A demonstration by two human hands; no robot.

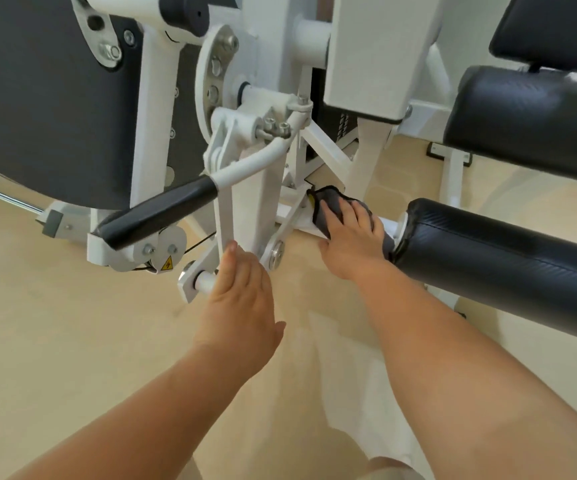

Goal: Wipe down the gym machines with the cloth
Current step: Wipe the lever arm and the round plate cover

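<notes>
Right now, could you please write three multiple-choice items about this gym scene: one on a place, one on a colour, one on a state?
1. Where is the dark grey cloth?
A. on the floor
B. on the white metal bar beside the black padded roller
C. on the upper black seat pad

2. What colour is the machine's frame?
A. white
B. red
C. yellow

3. What is the left hand doing?
A. holding the cloth
B. gripping the roller
C. open, holding nothing

Answers:
1. B: the right hand presses it against that bar.
2. A: its posts and bars are white.
3. C: its fingers are extended by the linkage.
</notes>
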